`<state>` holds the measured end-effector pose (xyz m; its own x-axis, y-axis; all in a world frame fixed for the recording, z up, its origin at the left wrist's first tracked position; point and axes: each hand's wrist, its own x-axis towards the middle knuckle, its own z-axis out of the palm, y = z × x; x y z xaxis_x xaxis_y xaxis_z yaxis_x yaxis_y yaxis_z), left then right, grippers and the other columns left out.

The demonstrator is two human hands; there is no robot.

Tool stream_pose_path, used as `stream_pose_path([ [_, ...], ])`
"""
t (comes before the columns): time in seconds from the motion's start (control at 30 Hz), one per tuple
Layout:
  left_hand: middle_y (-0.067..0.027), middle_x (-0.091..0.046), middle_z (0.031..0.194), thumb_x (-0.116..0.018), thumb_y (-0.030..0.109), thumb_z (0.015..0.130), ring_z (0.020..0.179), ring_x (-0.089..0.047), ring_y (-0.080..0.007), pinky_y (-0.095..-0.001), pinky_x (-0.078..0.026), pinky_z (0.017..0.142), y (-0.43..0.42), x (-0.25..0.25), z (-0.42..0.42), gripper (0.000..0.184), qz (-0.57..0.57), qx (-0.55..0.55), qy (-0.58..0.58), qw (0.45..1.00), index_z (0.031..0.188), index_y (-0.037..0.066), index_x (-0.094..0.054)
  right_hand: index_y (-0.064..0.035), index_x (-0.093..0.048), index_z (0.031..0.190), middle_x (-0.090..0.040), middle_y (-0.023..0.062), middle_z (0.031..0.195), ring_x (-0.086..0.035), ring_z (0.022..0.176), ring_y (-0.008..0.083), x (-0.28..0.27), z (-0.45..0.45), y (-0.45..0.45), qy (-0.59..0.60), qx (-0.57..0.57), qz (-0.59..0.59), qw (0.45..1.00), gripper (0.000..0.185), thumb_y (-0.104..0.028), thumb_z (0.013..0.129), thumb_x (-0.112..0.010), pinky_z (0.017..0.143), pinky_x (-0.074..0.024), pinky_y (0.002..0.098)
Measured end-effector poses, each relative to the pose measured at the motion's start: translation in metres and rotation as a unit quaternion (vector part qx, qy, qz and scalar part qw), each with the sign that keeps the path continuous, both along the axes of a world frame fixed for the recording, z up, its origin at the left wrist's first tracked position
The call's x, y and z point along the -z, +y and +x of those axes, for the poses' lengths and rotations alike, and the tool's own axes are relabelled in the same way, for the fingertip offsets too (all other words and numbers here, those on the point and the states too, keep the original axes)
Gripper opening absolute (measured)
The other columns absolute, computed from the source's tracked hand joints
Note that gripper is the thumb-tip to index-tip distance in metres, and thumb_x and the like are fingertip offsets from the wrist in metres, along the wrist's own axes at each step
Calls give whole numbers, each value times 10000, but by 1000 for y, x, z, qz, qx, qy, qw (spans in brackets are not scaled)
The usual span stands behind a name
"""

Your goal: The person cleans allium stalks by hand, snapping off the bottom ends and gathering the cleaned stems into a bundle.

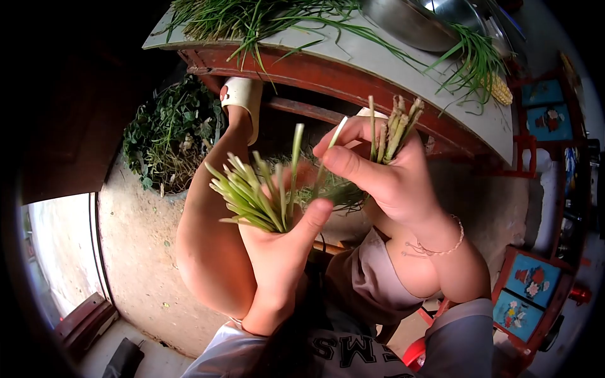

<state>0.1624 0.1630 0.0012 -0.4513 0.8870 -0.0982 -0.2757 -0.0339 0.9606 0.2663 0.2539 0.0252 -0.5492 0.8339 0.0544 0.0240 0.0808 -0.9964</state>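
Note:
My left hand (274, 249) is closed around a bunch of garlic chives (249, 195), their clean pale-green cut ends fanning upward. One stalk stands taller than the others, and the fingers behind are blurred. Close by on the right, my right hand (397, 183) is closed around a smaller bundle of chives (394, 132) with brownish, rough ends. Between its thumb and forefinger runs a single white-tipped chive stalk (337, 135), just above the left thumb. Green leaves hang blurred below the hands, partly hidden by them.
A pale tabletop (372, 47) with a red-brown edge holds a heap of chives (252, 19), a steel basin (409, 22) and a corn cob (501, 90). Leafy greens (173, 135) sit on the floor at left. My bare legs are beneath my hands.

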Motion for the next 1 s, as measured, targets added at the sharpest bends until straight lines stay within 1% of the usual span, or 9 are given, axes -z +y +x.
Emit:
stream_pose_path([
  [0.03, -71, -515, 945, -636, 53, 677, 786, -475, -107, -180, -370, 686, 4, -8, 2, 408, 17, -34, 4, 999, 1047, -22, -481, 4, -563, 738, -560, 28, 696, -497, 618, 72, 0, 0, 0, 6, 0, -1, 1000, 81, -70, 721, -591, 565, -384, 169],
  [0.13, -40, -526, 887, -575, 10, 716, 741, -461, -85, -177, -361, 661, -1, -4, -8, 195, -82, -108, 0, 991, 905, -1, -527, -2, -559, 724, -558, 28, 698, -496, 609, 68, 0, 3, -2, -9, 6, -52, 999, 72, -56, 709, -604, 554, -382, 166],
  [0.2, -41, -536, 848, -552, 5, 735, 727, -460, -76, -172, -359, 646, 0, -1, -7, 99, -32, -131, 12, 991, 832, 8, -533, -1, -556, 719, -556, 29, 692, -500, 610, 69, -5, 3, -3, 4, -1, -66, 998, 73, -50, 705, -609, 549, -387, 170],
  [0.27, -37, -543, 807, -561, 20, 737, 706, -466, -79, -175, -364, 644, 0, -4, -5, 90, -19, -94, -17, 995, 824, 7, -544, -1, -554, 713, -553, 30, 685, -505, 611, 70, -5, 2, -5, 17, -10, -80, 997, 75, -43, 700, -613, 544, -392, 173],
  [0.4, -63, -557, 725, -577, 15, 727, 643, -509, -97, -194, -404, 595, 1, -20, -2, 101, -119, -6, -25, 993, 813, -26, -544, 19, -573, 714, -559, 30, 623, -503, 561, 71, -5, -2, -10, 66, -27, -121, 990, 82, -51, 704, -614, 498, -403, 195],
  [0.5, -80, -555, 686, -570, 4, 726, 619, -532, -120, -204, -418, 591, 0, -21, -1, 96, -78, 16, -51, 996, 804, -41, -537, 33, -566, 725, -559, 49, 621, -521, 549, 90, -5, -2, -10, 97, -40, -154, 982, 74, -32, 712, -599, 484, -421, 201],
  [0.67, -95, -555, 685, -549, 4, 739, 615, -547, -143, -217, -429, 586, -1, -17, -1, 92, -58, 34, -99, 993, 811, -49, -528, 46, -550, 761, -555, 69, 607, -523, 501, 105, -2, -5, -9, 122, -4, -125, 985, 74, -19, 732, -571, 422, -419, 208],
  [0.83, -103, -558, 715, -539, 18, 750, 597, -544, -150, -226, -432, 572, -3, -17, -2, 108, -73, 46, -135, 987, 831, -52, -520, 46, -537, 769, -548, 77, 603, -510, 461, 103, -14, -4, -9, 118, -21, -181, 976, 86, -30, 739, -564, 389, -405, 214],
  [1.0, -115, -558, 779, -535, 54, 766, 579, -538, -149, -229, -443, 504, -3, -5, -1, 148, -7, 149, -192, 970, 871, -45, -504, 48, -533, 783, -547, 79, 613, -506, 441, 101, -9, -5, -7, 127, -27, -185, 974, 126, -64, 741, -572, 351, -407, 219],
])
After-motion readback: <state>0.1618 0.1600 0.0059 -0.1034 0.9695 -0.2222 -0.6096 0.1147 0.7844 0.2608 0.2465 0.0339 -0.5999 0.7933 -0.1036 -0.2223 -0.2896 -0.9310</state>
